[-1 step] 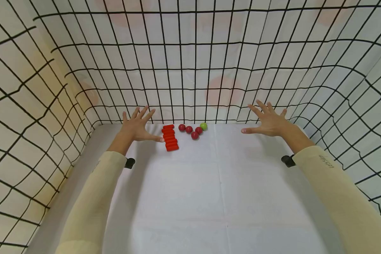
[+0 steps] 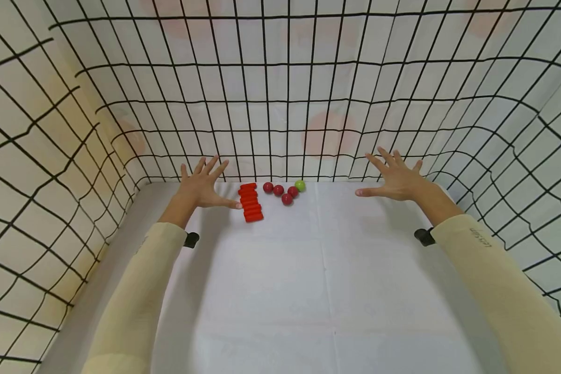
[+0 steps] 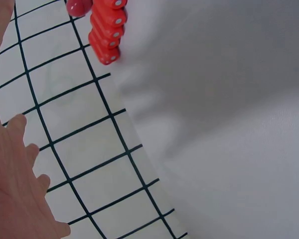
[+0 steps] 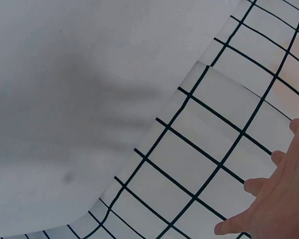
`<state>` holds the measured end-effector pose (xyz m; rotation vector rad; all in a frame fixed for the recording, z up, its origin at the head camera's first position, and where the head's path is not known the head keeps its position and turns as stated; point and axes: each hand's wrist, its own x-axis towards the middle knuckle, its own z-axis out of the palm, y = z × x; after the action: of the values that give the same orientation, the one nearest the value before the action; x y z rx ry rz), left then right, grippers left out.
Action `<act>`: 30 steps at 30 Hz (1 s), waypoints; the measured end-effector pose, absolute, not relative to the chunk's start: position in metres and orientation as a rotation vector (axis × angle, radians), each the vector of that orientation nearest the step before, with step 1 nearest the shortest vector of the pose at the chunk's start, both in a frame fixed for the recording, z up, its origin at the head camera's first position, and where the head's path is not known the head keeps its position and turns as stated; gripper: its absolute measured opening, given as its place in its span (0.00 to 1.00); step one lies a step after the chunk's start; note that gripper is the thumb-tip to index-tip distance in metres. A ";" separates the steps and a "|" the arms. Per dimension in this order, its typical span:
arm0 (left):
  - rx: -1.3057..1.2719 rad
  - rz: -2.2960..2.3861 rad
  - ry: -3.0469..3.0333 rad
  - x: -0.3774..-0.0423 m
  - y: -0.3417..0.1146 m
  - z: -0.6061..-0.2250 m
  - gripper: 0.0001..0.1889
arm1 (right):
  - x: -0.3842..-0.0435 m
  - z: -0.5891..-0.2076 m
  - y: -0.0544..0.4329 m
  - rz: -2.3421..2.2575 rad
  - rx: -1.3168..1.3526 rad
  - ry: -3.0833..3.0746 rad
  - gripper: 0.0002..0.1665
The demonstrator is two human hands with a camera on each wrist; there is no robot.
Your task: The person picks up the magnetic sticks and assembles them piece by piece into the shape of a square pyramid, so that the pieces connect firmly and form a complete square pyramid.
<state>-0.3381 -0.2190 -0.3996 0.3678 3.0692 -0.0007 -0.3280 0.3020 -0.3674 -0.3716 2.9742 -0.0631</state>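
Note:
My left hand (image 2: 198, 189) hovers over the back left of the white table, fingers spread and holding nothing. Its thumb tip overlaps the edge of a row of red ridged pieces (image 2: 250, 202) in the head view; whether they touch I cannot tell. Up close in the left wrist view, these red pieces (image 3: 108, 30) have pale dots on their ends. Right of the row lie several dark red balls (image 2: 286, 199) and one green ball (image 2: 300, 185). Over the back right, my right hand (image 2: 397, 182) is also spread, with nothing in it, well apart from the balls.
White cloth with a black grid (image 2: 276, 83) rises as walls at the back and both sides. The white tabletop (image 2: 271, 291) stretches toward me, with shadows of both arms on it. A dark device (image 2: 423, 237) sits at my right wrist, another (image 2: 191, 240) at my left.

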 end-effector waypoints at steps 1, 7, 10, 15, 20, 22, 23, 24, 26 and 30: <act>0.369 0.005 3.069 -0.338 -0.219 -0.400 0.73 | -0.328 -0.367 0.302 -0.065 -0.371 2.973 0.72; 0.374 0.060 3.075 -0.340 -0.220 -0.401 0.74 | -0.331 -0.369 0.303 -0.102 -0.379 2.967 0.72; 0.377 0.054 3.083 -0.341 -0.221 -0.402 0.74 | -0.332 -0.371 0.302 -0.122 -0.383 2.963 0.71; 0.394 0.088 3.092 -0.340 -0.220 -0.406 0.73 | -0.331 -0.377 0.298 -0.235 -0.413 2.991 0.69; 0.433 0.170 3.087 -0.332 -0.216 -0.415 0.70 | -0.326 -0.387 0.287 -0.333 -0.478 3.006 0.64; 0.456 0.195 3.093 -0.329 -0.214 -0.421 0.68 | -0.323 -0.392 0.281 -0.358 -0.502 3.008 0.61; 0.469 0.209 3.100 -0.328 -0.213 -0.424 0.68 | -0.322 -0.394 0.277 -0.386 -0.515 3.008 0.60; 0.481 0.227 3.110 -0.326 -0.212 -0.427 0.67 | -0.321 -0.396 0.274 -0.412 -0.523 3.008 0.59; 0.501 0.279 3.134 -0.323 -0.210 -0.432 0.67 | -0.321 -0.402 0.266 -0.467 -0.539 3.010 0.57; 0.531 0.385 3.145 -0.316 -0.206 -0.443 0.66 | -0.322 -0.414 0.248 -0.575 -0.558 3.000 0.55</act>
<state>-0.3158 -0.2060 -0.4433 0.5311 3.1454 0.3846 -0.3223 0.2482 -0.4141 -0.5580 3.0000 -0.5752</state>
